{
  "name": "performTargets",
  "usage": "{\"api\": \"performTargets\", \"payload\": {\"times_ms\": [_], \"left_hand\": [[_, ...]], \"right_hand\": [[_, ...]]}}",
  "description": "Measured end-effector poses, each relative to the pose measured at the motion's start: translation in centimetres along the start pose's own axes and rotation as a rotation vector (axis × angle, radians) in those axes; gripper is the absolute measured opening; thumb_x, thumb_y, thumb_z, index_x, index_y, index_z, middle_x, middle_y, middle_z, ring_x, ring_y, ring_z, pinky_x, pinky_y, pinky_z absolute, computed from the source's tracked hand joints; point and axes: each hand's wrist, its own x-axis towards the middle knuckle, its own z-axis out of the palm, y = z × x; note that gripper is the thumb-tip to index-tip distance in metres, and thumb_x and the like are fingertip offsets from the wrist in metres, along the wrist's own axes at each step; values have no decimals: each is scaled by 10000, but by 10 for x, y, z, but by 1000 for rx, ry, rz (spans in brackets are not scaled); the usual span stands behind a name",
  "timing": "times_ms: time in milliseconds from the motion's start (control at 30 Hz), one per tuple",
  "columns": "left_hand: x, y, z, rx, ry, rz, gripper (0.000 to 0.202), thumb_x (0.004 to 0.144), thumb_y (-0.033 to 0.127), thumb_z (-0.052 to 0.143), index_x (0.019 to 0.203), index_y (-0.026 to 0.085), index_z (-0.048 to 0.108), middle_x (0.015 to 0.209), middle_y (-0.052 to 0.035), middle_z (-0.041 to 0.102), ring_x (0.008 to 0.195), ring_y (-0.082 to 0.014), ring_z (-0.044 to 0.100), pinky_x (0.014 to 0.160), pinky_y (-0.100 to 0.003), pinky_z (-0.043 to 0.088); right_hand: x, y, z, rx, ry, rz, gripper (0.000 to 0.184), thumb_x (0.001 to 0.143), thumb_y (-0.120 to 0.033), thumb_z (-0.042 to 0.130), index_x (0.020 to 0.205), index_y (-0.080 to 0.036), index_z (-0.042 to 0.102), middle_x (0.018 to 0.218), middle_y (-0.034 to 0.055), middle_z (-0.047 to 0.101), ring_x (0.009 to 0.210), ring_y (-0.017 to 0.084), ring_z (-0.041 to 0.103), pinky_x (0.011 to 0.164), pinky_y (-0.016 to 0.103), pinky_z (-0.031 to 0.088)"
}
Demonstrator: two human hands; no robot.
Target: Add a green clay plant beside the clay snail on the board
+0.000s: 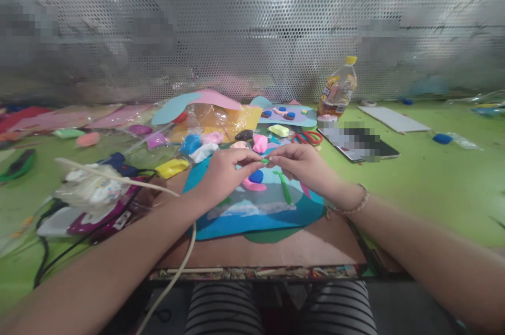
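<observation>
Green tabletop (418,188), green piece (265,161) half-hidden

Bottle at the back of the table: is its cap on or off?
On: the yellow cap covers the top of the bottle. Whether it is screwed tight, I cannot tell.

Sheet (240,228) down on the board (311,252), disc (256,176) on top, strip (284,191) right of the disc; scissors (310,138) sit behind, tablet (357,145) to their right, bottle (339,88) behind that, and a packet (172,168) at left!
</observation>
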Motion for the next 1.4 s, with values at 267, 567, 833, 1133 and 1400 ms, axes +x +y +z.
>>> {"api": "performTargets", "payload": {"times_ms": [267,567,833,1133,1400], "left_hand": [[-2,-1,2,23,41,90,113,748,208,677,859,192,675,814,-18,701,676,-120,634,639,-230,521],[-1,-5,0,109,60,243,68,818,215,616,856,206,672,774,-4,697,712,-127,632,677,-251,500],[-3,-5,1,159,87,277,164,763,173,681,921,182,637,870,-24,697,787,-133,642,717,-241,498],[0,-5,1,166,106,289,63,790,173,646,850,183,634,822,-31,677,791,-144,633,743,-281,496],[0,-6,1,163,153,305,49,776,187,672,823,181,662,768,-14,685,725,-131,637,673,-256,505]], "right_hand": [[-1,0,0,25,1,4,192,799,-334,573,802,-151,629,719,11,641,430,37,401,409,210,317],[-1,-1,0,32,-14,13,212,794,-348,579,821,-147,642,665,3,620,434,46,401,408,212,313],[-1,-3,2,23,26,34,129,750,-275,620,785,-151,637,586,-34,561,420,39,383,404,207,298],[-1,-1,2,70,53,44,137,741,-286,621,757,-152,642,609,-14,585,421,37,366,390,205,278],[-1,0,2,81,47,38,152,757,-297,607,779,-151,644,657,1,621,420,32,362,384,200,265]]}}
